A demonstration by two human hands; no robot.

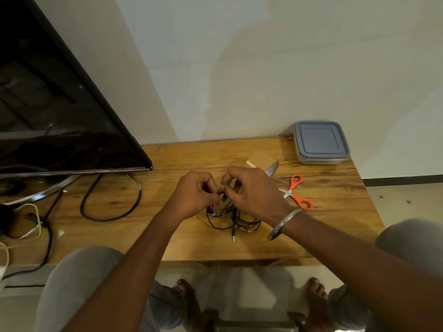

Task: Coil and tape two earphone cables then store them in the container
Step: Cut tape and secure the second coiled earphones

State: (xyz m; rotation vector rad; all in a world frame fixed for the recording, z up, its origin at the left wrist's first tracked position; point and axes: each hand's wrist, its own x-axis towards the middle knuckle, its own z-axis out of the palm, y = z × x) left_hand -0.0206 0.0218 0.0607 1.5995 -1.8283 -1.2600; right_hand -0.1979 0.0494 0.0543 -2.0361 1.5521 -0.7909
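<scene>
A tangle of black earphone cables (236, 221) lies on the wooden table (191, 159), its jack plug pointing toward me. My left hand (195, 191) and my right hand (251, 190) meet just above the tangle, fingertips pinched together on a strand of the cable. A brown tape roll (260, 159) sits right behind my right hand, partly hidden. Orange-handled scissors (296, 192) lie to the right of that hand. The clear container with a blue-grey lid (320, 141) stands shut at the table's back right corner.
A large black TV screen (52, 111) stands on the left of the table, with its stand and thick black power cords (110, 197) looping beside it. The wall runs close behind the table. My knees and bare feet show below the front edge.
</scene>
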